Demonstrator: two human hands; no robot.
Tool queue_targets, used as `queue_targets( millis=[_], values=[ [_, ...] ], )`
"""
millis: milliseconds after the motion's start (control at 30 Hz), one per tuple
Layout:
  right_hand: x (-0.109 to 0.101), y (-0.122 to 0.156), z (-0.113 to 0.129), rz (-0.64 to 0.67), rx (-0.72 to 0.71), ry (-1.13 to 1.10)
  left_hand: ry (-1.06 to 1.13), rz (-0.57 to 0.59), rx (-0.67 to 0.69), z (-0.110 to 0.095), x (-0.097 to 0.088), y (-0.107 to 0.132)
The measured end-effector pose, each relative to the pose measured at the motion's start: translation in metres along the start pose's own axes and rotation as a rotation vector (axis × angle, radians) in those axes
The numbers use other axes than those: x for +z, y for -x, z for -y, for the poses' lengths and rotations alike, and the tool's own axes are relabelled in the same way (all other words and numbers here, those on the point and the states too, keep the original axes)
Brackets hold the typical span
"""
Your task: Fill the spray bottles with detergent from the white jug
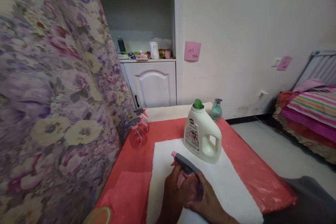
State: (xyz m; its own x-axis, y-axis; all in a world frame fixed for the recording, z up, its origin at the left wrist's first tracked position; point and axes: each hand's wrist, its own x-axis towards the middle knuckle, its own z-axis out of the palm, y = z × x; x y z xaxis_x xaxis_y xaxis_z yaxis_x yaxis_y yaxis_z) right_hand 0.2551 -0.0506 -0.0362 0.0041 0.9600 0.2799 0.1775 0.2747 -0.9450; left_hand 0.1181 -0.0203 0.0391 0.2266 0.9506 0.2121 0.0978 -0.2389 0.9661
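The left hand and right hand were together, both wrapped around a sprayer over the white cloth. A big jug stood on the cloth, past the hands. Pink bottles stood by the table's left edge. A green bottle stood at its far right corner.

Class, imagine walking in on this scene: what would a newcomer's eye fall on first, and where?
A big floral curtain fills the view's left side. Near the middle, a pale detergent jug with a green spout stands on a white sheet over a bright red table cover. Nearer the viewer, the left hand and right hand hold a pink spray bottle with a grey head.
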Motion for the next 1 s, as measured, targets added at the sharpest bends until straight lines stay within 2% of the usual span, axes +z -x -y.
queue_targets(
  millis=[100, 300, 500, 700, 900, 1000],
  values=[
    [0.001, 0.0, -0.001, -0.017, 0.015, -0.005, -0.017, -0.086, -0.031, 0.002, 0.008, 0.0],
    [0.001, 0.001, -0.004, -0.01, 0.042, 0.013, 0.058, -0.016, 0.047, -0.008, 0.006, 0.002],
    [0.001, 0.0, 0.0, -0.015, 0.066, -0.001, -0.066, -0.176, -0.02, -0.003, 0.008, 0.001],
    [0.0, -0.001, 0.004, -0.013, 0.051, -0.001, 0.001, -0.044, 0.016, -0.006, 0.005, 0.002],
    [0.001, 0.001, -0.006, -0.023, 0.025, 0.029, -0.131, -0.244, -0.007, -0.006, 0.01, 0.004],
    [0.001, 0.001, -0.007, -0.048, 0.027, 0.05, -0.099, -0.198, 0.0, -0.003, 0.012, 0.003]
  ],
)
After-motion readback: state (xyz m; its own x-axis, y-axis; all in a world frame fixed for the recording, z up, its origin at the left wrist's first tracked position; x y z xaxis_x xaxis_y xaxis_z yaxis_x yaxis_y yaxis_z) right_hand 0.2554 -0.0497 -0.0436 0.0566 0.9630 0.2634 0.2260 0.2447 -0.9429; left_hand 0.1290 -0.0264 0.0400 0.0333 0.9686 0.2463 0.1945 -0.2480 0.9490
